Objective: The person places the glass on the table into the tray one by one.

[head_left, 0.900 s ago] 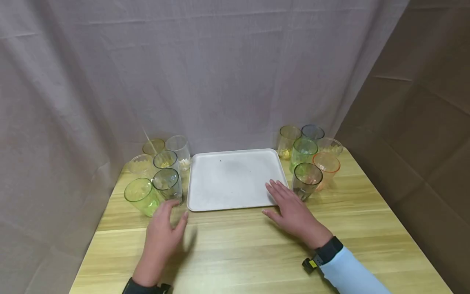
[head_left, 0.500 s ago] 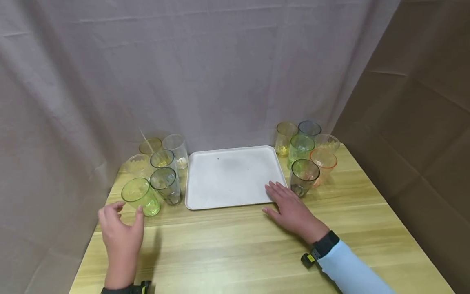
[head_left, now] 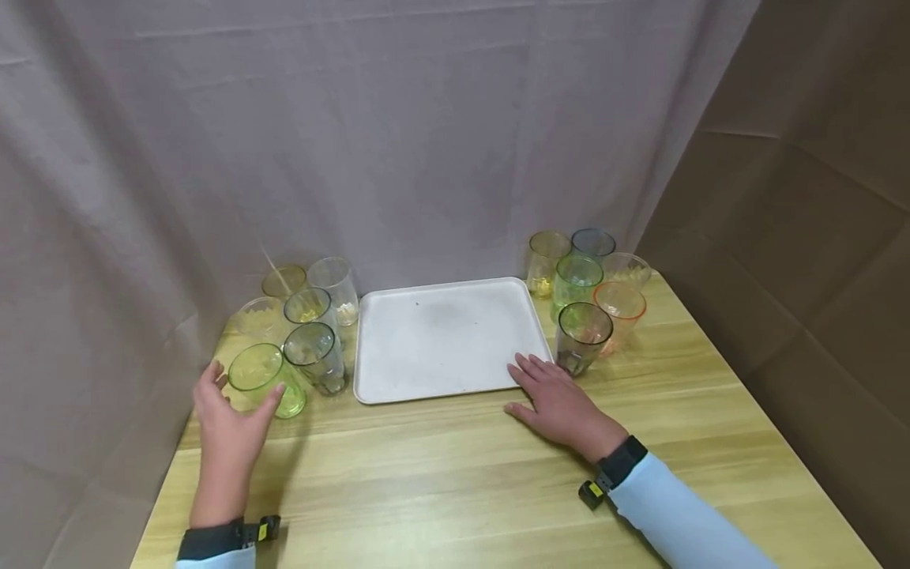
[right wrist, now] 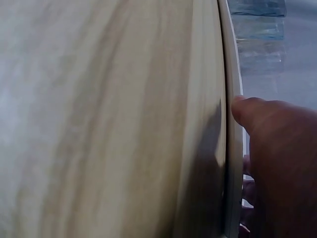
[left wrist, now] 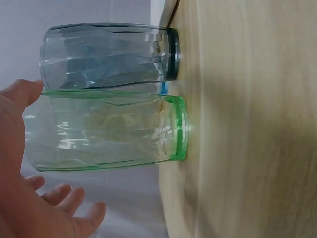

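Observation:
My left hand is spread around a light green glass, thumb on its right side and fingers on its left. In the left wrist view the thumb tip is close by the rim of the green glass, while the other fingers stand apart from its wall. A grey-blue glass stands upright right beside it. My right hand lies with straight fingers over the front right corner of a white tray. The right wrist view has its thumb at the edge of the tray.
Behind the green glass is a cluster of glasses, including a clear one and an amber one. Right of the tray stand a dark glass, an orange-rimmed glass and several others. Grey cloth hangs behind the table.
My left hand has moved left from in front of the grey-blue glass, then forward around the green glass. The right hand stays at the tray's corner; the head view has shifted slightly.

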`<state>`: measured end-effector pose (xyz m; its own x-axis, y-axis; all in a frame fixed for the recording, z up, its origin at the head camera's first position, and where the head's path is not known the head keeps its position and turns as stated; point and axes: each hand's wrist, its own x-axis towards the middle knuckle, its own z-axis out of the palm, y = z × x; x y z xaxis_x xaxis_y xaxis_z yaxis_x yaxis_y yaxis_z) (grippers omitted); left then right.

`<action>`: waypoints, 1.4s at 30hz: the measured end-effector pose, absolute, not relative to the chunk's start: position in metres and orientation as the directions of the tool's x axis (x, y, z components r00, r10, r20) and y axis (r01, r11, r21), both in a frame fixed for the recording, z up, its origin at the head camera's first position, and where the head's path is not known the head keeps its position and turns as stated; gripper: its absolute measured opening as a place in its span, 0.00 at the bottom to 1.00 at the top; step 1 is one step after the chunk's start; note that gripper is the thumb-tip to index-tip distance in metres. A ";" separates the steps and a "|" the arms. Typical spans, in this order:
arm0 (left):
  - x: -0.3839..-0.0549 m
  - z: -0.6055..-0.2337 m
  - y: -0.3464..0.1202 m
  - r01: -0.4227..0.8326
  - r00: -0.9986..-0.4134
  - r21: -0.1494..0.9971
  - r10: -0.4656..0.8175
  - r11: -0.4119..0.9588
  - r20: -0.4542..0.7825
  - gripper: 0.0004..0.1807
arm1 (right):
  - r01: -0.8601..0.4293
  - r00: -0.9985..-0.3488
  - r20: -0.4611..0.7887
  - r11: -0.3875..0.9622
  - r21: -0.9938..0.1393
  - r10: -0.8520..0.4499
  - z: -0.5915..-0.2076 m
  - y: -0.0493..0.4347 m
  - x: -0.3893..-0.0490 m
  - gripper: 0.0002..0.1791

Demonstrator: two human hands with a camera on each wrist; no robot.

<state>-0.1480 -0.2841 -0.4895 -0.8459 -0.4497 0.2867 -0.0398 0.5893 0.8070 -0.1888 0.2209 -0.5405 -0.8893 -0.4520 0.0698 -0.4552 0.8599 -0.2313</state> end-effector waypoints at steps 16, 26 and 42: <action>-0.153 -0.491 -0.281 -0.076 -0.872 0.858 -0.451 0.508 0.189 0.57 | -0.460 -0.886 0.049 0.864 -0.206 -0.460 -0.539 0.221 -0.189 0.46; -0.124 -0.496 -0.249 -0.032 -0.866 0.875 -0.451 0.482 0.217 0.54 | -0.465 -0.884 0.058 0.863 -0.199 -0.463 -0.538 0.221 -0.188 0.46; -0.110 -0.488 -0.187 0.118 -0.908 0.886 -0.312 0.448 0.279 0.54 | -0.468 -0.883 0.077 0.864 -0.185 -0.462 -0.542 0.221 -0.189 0.49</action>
<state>-0.1096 -0.1875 -0.4876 -0.9081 -0.3125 0.2788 0.1179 0.4482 0.8861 -0.1889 0.2206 -0.5417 -0.8833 -0.4625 0.0766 -0.4683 0.8639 -0.1853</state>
